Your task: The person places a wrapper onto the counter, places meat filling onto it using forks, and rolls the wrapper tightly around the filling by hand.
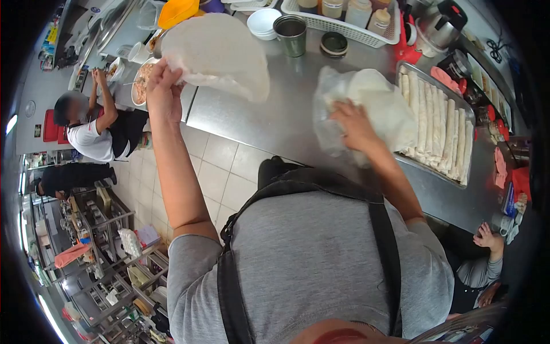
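Note:
My left hand (165, 86) is raised over the left part of the steel table, with thumb and fingers closed on the edge of a thin, round, pale wrapper sheet (220, 54). The sheet spreads out to the right of the hand, its lower edge hanging loose. My right hand (354, 123) lies with fingers spread on a stack of similar wrapper sheets (381, 97) and the clear plastic bag (329, 92) around it. Right beside the stack is a metal tray (465, 178) holding several long pale rolls (438, 123) side by side.
A bowl of pinkish filling (139, 86) stands beyond my left hand. Along the back are white bowls (263, 22), a metal cup (291, 37), a dark round container (333, 44) and a white basket (366, 35) of bottles. Co-workers (100, 132) stand left; another person's hand (488, 238) shows right.

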### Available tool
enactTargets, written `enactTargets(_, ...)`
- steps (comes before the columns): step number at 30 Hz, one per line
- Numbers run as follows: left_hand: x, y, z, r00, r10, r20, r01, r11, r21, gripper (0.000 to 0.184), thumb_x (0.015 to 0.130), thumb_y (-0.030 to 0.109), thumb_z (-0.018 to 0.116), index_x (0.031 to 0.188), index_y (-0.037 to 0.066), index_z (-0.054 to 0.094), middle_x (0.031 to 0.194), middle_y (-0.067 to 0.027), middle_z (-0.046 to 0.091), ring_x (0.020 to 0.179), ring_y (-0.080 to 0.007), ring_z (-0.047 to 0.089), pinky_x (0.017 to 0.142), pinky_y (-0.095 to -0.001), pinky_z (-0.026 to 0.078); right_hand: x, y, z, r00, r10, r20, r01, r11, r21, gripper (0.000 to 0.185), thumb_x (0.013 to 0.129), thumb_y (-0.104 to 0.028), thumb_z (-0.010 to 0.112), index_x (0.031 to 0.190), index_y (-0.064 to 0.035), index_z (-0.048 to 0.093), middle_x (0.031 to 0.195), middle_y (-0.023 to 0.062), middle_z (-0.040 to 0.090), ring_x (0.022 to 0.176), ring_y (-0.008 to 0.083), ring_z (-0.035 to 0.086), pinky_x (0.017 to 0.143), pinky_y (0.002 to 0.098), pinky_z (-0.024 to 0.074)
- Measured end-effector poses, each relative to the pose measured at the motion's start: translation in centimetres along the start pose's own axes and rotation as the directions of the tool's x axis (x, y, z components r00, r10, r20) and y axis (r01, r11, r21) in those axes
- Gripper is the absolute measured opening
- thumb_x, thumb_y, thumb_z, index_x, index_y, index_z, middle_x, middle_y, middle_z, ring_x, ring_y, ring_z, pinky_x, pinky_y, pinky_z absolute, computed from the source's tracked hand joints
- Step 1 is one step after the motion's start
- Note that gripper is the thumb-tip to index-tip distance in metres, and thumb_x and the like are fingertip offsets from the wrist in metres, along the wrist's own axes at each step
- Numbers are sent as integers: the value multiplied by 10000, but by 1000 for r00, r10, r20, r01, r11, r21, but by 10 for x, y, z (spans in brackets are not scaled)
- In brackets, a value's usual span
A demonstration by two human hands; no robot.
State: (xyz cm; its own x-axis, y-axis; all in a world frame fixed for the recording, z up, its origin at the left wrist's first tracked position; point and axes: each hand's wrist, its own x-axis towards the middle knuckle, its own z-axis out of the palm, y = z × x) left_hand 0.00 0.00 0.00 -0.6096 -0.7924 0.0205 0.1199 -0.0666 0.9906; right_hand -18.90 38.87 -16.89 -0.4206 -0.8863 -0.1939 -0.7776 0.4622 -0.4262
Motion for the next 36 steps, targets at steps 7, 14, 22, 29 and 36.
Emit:
enactTargets(7, -10, -166, -112, 971, -154, -185, 202, 937, 285, 681, 798, -29, 781, 1409, 9, 482, 1195, -84, 556, 1094, -233, 611, 898, -339, 560, -30, -9, -82, 991, 45, -122, -2, 943, 333, 775, 697, 134, 602, 1427, -122, 556, 1561, 175, 429, 1458, 372, 400, 1214, 387, 314)
enactTargets(14, 30, -176, -168, 906, 245, 346, -423, 475, 771, 565, 788, 32, 766, 1329, 90, 613, 1347, -126, 605, 1171, -319, 599, 1001, -440, 489, 45, -127, -99, 841, 83, -534, -22, 993, 120, 541, 785, 86, 618, 1295, -92, 649, 1422, 154, 584, 1374, 364, 497, 1175, 444, 361)
enactTargets(22, 88, -182, -128, 614, -26, 789, -740, 331, 586, 923, 716, 606, 792, 1501, 227, 491, 1605, -59, 388, 1514, -288, 296, 1235, -579, 174, 217, -177, 80, 960, -26, -279, -4, 994, -107, 901, 871, -554, 709, 1597, -155, 355, 1692, 197, 178, 1560, 460, 77, 1231, 638, 66)
enactTargets(29, 110, -169, -147, 544, -249, 801, -746, 294, 598, 1162, 638, 695, 795, 1610, 270, 320, 1701, -3, 225, 1585, -243, 133, 1262, -592, 31, 184, -220, 93, 934, 282, -219, -307, 947, -91, 1172, 664, -714, 793, 1631, -304, 274, 1708, 225, 4, 1526, 559, -67, 1197, 705, 24)
enactTargets(36, 83, -171, -174, 688, -79, 722, -688, 246, 683, 798, 804, 428, 809, 1500, 204, 491, 1553, -60, 479, 1484, -284, 373, 1239, -582, 187, 185, -220, 85, 939, 307, -154, -322, 943, -81, 1287, 577, -712, 847, 1637, -291, 251, 1695, 268, -11, 1506, 597, -86, 1167, 750, 6)
